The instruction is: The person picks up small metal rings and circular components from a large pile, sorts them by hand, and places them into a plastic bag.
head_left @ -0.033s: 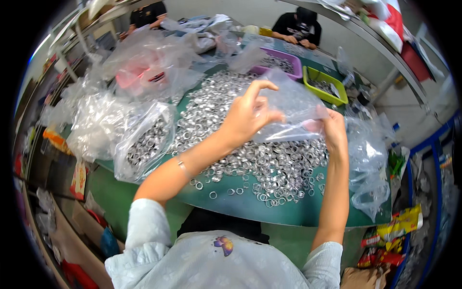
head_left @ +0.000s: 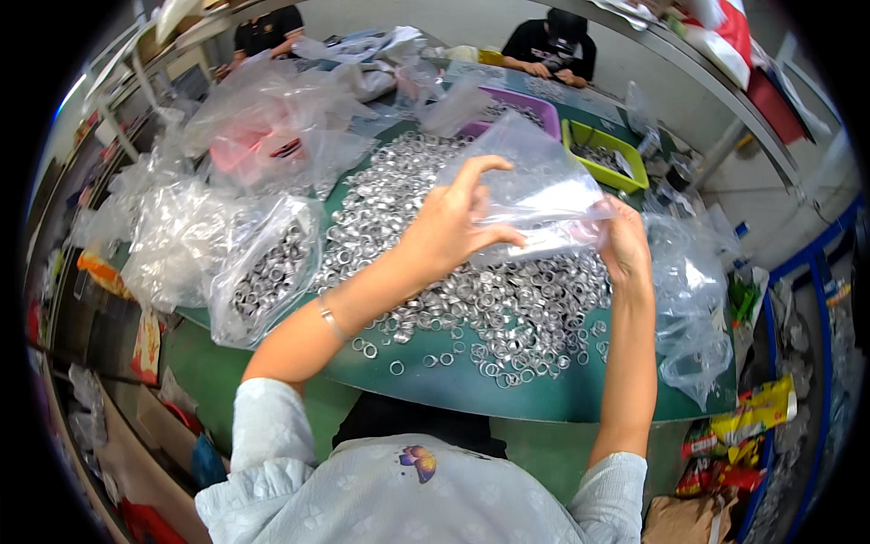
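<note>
A clear plastic bag (head_left: 535,172) is held up above a spread pile of silvery metal rings (head_left: 399,195) on the green table. My right hand (head_left: 625,243) pinches the bag's right end. At the bag's left side is my left hand (head_left: 449,218), its thumb and forefinger spread wide apart and its other fingers curled. Those fingers grip nothing that I can see, though the bag's film lies right beside or behind them. Loose rings lie below both hands toward the table's near edge.
Left of the pile sits a clear bag of rings (head_left: 272,272), beside crumpled clear bags (head_left: 181,236). Purple (head_left: 548,118) and yellow-green (head_left: 634,172) baskets stand behind. More clear plastic (head_left: 680,281) lies right. Two people sit across the table; a metal shelf (head_left: 716,82) overhangs it.
My left hand has shifted slightly left, and its thumb and forefinger are farther apart. The bag's film now rises higher and spreads flatter. My right hand keeps its pinch.
</note>
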A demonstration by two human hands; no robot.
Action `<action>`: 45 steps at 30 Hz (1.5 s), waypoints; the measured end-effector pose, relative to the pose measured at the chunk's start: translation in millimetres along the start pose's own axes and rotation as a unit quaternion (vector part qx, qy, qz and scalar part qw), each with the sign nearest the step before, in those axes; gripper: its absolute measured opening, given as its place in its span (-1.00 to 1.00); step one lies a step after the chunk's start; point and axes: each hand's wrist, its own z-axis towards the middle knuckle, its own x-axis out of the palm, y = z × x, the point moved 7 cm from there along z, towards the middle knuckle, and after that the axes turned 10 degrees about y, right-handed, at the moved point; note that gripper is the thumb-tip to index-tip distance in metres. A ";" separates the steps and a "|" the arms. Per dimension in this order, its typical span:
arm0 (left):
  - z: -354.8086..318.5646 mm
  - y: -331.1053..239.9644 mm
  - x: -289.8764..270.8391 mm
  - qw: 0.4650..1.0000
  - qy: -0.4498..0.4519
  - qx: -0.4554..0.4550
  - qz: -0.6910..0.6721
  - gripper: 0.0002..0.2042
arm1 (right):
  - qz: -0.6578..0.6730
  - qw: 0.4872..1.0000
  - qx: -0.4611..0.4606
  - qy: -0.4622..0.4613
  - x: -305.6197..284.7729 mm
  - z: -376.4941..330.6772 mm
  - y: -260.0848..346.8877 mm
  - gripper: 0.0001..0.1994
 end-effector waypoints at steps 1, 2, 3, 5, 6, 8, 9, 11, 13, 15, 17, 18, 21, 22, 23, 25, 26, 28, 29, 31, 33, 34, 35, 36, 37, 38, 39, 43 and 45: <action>-3.4 -0.1 -1.1 0.996 0.021 -0.012 0.090 -0.73 | 0.101 0.994 -0.043 -0.020 5.2 -7.2 6.9 -0.81; -1.9 12.9 -5.5 0.989 0.041 -0.026 0.143 -0.79 | 0.176 0.983 -0.043 -0.025 17.2 -15.9 10.1 -0.82; 0.3 23.6 -10.7 0.990 0.033 -0.037 0.133 -0.84 | 0.255 0.966 -0.041 -0.019 29.2 -19.7 9.3 -0.83; 1.2 43.6 -18.6 0.992 0.010 -0.058 0.113 -0.89 | 0.371 0.928 0.000 -0.034 41.3 -29.4 2.2 -0.82; 1.6 50.1 -20.4 0.998 -0.019 -0.052 -0.002 -0.87 | 0.424 0.904 0.021 -0.041 44.7 -31.8 -3.0 -0.82; -2.3 68.4 -16.9 0.986 -0.063 -0.086 -0.131 -0.86 | 0.462 0.885 0.025 0.046 44.7 -29.6 -8.1 -0.82; -0.7 67.1 -13.3 0.971 -0.084 -0.098 -0.202 -0.85 | 0.476 0.875 0.026 0.083 38.8 -27.5 -11.4 -0.81; -5.0 73.4 -2.0 0.864 -0.116 -0.189 -0.452 -0.83 | 0.504 0.826 0.035 0.250 50.4 -25.0 -10.7 -0.82; -8.8 74.3 4.3 0.740 -0.132 -0.218 -0.622 -0.83 | 0.515 0.805 0.109 0.272 52.9 -26.7 -22.7 -0.80; -11.4 71.4 8.4 0.637 -0.101 -0.246 -0.723 -0.84 | 0.423 0.892 0.076 0.143 35.6 -20.4 -34.3 -0.74; -14.2 76.6 6.6 0.601 0.014 -0.228 -0.766 -0.85 | 0.370 0.922 0.026 0.114 42.4 -23.0 -27.4 -0.71; -23.0 75.2 5.9 0.664 -0.079 -0.298 -0.681 -0.91 | 0.342 0.938 0.051 0.009 61.3 -28.3 -17.6 -0.71; -25.7 74.8 9.7 0.703 0.033 -0.268 -0.658 -0.91 | 0.437 0.893 0.082 0.073 64.5 -17.9 -24.2 -0.70; -22.9 73.6 1.0 0.689 -0.035 -0.269 -0.673 -0.91 | 0.470 0.864 0.071 0.163 56.7 -9.2 -36.3 -0.71; -19.7 74.2 -8.1 0.671 -0.101 -0.269 -0.684 -0.91 | 0.457 0.860 0.060 0.220 55.3 -3.0 -40.2 -0.72; -7.9 68.1 -22.3 0.616 -0.092 -0.160 -0.766 -0.91 | 0.429 0.839 0.034 0.335 62.6 1.8 -37.5 -0.75; -10.8 71.4 -33.9 0.621 -0.055 -0.109 -0.774 -0.92 | 0.184 0.980 0.075 -0.003 83.2 -4.6 -29.4 -0.80; -7.0 72.3 -41.9 0.647 0.000 -0.096 -0.757 -0.88 | 0.159 0.982 0.082 -0.061 101.2 -6.7 -16.9 -0.83; -7.8 76.3 -43.5 0.674 0.003 -0.143 -0.724 -0.86 | 0.147 0.981 0.084 -0.093 99.1 -5.6 -15.0 -0.84; -10.5 79.2 -50.6 0.796 0.100 -0.157 -0.576 -0.69 | 0.167 0.983 0.050 0.058 80.1 15.8 -27.9 -0.88; -10.5 64.3 -60.2 0.927 0.042 -0.192 -0.319 -0.61 | 0.152 0.986 0.033 0.053 89.3 35.4 -28.2 -0.81; -7.6 66.4 -58.0 0.950 0.103 -0.177 -0.237 -0.60 | 0.162 0.981 0.025 0.101 99.9 46.0 -28.0 -0.78; -4.5 71.2 -60.8 0.962 0.159 -0.158 -0.153 -0.60 | 0.169 0.974 0.016 0.152 112.5 55.7 -25.3 -0.75; -3.5 69.4 -62.2 0.964 0.215 -0.140 -0.068 -0.60 | 0.182 0.968 0.009 0.171 122.7 60.4 -18.4 -0.77; -3.6 73.9 -74.0 0.954 0.173 -0.194 -0.147 -0.75 | 0.195 0.962 0.002 0.189 130.7 65.0 -11.0 -0.79; 0.3 79.3 -90.2 0.959 0.100 -0.180 -0.195 -0.78 | 0.155 0.970 -0.006 0.187 132.5 73.6 -9.4 -0.81; 5.7 82.4 -104.5 0.956 0.029 -0.163 -0.240 -0.81 | 0.115 0.976 -0.017 0.183 132.5 84.4 -6.9 -0.83; 2.0 93.8 -147.9 0.899 -0.107 -0.124 -0.407 -0.83 | 0.054 0.989 -0.027 0.135 153.9 109.8 -9.6 -0.84; 5.0 95.1 -173.3 0.928 -0.190 -0.080 -0.310 -0.86 | 0.070 0.978 -0.072 0.181 161.0 142.2 -15.5 -0.82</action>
